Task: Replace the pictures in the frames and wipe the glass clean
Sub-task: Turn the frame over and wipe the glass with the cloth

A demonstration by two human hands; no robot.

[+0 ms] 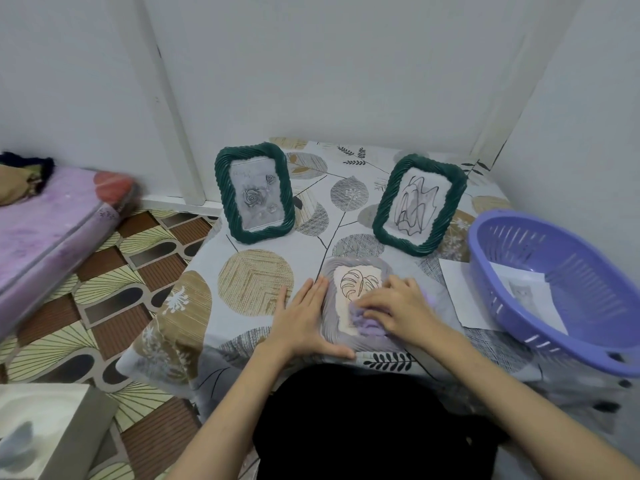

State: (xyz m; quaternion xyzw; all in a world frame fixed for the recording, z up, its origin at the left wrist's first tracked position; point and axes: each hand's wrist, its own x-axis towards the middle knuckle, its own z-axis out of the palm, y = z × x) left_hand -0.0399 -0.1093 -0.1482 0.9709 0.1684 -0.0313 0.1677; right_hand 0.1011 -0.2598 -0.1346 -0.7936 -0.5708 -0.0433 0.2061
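Low table (pixel 256 282) under a leaf-print cloth. Flat between the hands: grey frame (pixel 332 327), touching both. Beyond the left hand (pixel 304 317), a green frame (pixel 255 192), upright. Beyond the right hand (pixel 398 306), another green frame (pixel 419 204), upright. Right of that hand: paper sheet (pixel 457 289), then purple basket (pixel 554 289).

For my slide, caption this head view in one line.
Left hand steadies the grey frame while right hand wipes its glass with a purple cloth.
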